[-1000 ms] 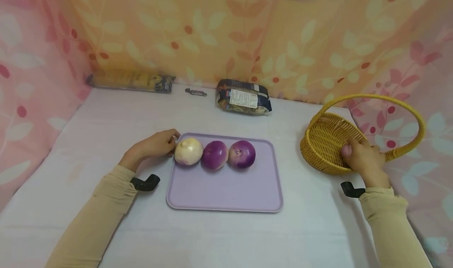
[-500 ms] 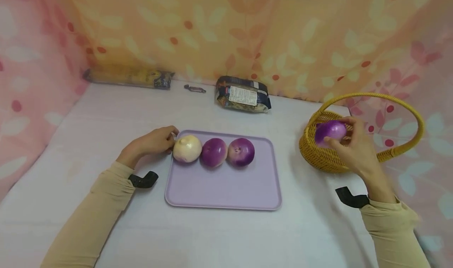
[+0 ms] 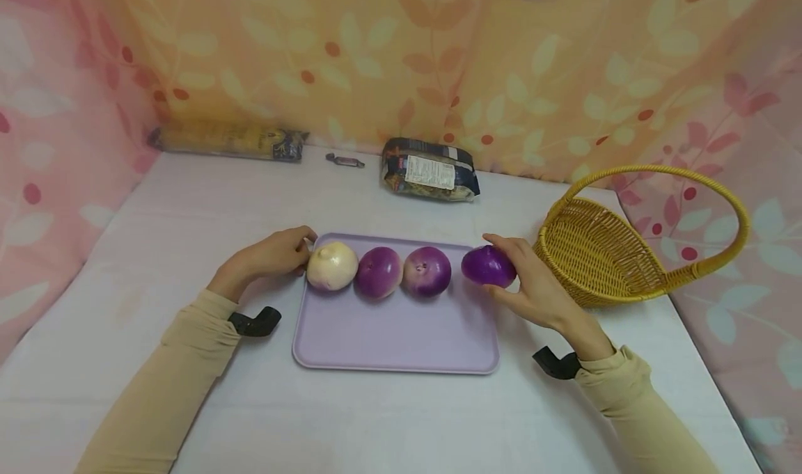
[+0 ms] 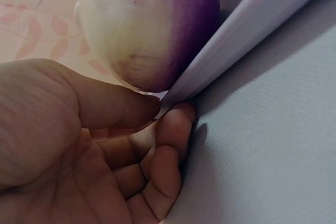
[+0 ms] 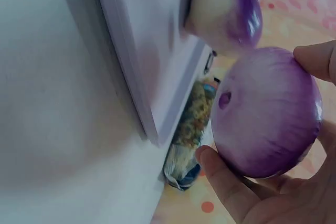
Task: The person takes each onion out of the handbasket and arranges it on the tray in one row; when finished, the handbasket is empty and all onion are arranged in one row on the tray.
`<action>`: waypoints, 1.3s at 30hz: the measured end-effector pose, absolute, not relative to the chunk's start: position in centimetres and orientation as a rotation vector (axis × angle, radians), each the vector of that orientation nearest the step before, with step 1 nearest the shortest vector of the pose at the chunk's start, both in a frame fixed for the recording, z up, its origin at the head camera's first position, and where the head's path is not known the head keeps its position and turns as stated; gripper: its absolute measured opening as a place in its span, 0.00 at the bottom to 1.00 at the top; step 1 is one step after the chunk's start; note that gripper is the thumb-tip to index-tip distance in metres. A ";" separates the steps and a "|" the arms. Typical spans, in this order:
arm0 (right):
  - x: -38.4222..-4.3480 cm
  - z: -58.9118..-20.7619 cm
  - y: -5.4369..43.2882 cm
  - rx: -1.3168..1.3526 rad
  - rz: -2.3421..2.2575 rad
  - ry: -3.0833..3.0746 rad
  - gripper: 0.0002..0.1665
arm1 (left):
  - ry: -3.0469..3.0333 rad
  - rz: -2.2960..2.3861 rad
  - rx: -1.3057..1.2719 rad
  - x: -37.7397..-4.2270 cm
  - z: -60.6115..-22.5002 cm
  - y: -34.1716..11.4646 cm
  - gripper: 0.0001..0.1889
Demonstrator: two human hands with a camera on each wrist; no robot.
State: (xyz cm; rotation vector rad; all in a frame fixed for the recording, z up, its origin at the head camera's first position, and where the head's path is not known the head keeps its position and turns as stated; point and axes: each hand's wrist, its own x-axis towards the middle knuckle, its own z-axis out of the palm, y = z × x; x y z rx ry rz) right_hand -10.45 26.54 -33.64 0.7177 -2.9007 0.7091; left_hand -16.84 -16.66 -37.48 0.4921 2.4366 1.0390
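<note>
In the head view my right hand (image 3: pixel 535 289) grips a purple onion (image 3: pixel 489 265) between thumb and fingers, over the right end of the lilac tray (image 3: pixel 395 335). The right wrist view shows the held onion's pale purple side with a small dark hole. Three more onions stand in a row along the tray's far side: a mostly white one (image 3: pixel 332 266) at the left, then a purple one (image 3: pixel 379 272) and a purple-and-white one (image 3: pixel 427 271). My left hand (image 3: pixel 278 255) pinches the tray's left rim, thumb on top and fingers curled beneath, beside the white onion.
A yellow wicker basket (image 3: pixel 583 244) with a tall handle stands right of the tray, bare inside. Along the back lie a long yellow packet (image 3: pixel 225 143), a small wrapped candy (image 3: pixel 344 161) and a dark food bag (image 3: pixel 430 170). Floral curtains surround the table.
My right hand has lifted the onion out of the basket and carried it left, over the tray's right end. The left hand stays at the tray's rim.
</note>
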 end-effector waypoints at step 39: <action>-11.2 -36.4 26.3 0.731 0.865 -2.924 0.39 | 2.434 1.036 0.469 -16.9 -37.6 -16.8 0.21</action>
